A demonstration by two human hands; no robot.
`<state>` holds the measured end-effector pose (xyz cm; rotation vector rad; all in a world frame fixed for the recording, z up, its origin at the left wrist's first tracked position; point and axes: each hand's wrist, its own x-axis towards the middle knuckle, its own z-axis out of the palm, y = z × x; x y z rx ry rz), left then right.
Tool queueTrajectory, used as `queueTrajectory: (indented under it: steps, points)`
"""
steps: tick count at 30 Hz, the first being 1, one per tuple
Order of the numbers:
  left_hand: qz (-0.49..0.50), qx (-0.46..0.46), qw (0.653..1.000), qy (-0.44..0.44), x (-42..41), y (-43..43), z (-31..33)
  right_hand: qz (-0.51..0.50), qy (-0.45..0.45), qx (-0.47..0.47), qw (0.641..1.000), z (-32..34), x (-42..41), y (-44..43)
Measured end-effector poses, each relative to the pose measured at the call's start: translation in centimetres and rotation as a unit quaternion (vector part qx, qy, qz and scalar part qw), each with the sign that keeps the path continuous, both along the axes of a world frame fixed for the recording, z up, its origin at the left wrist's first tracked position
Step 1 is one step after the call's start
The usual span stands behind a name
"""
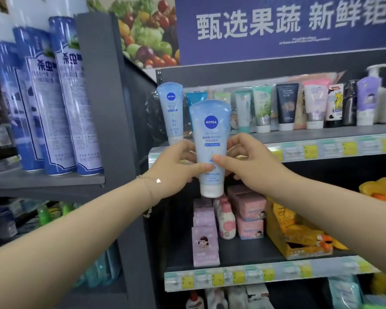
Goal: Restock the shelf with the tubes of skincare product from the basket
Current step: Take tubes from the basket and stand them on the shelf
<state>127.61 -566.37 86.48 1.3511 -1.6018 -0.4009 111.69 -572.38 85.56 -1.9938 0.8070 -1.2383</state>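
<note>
We pinch the smooth pale-blue tube (210, 139) between left grip (178, 166) and right grip (247, 161), cap down. A twin tube (171, 112) stands on the shelf (321, 132) behind.

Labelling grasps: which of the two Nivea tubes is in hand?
The front tube, cap down, gripped by the left hand and right hand before the shelf. The other tube stands on the shelf at the row's left end.

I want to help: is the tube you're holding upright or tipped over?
Upright: the tube stands cap-down between the left hand and right hand.
</note>
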Motion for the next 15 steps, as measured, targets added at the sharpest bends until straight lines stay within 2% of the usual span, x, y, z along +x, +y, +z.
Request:
queueTrajectory:
  steps: [9,15]
  points:
    - [0.046,-0.018,0.999,0.017,0.4,-0.7,2.9,0.023,0.050,-0.036,0.998,3.9,0.1,-0.7]
    - [0.053,-0.041,0.996,0.054,0.8,-1.6,6.1,0.034,0.035,-0.054,0.997,6.9,0.9,-1.9]
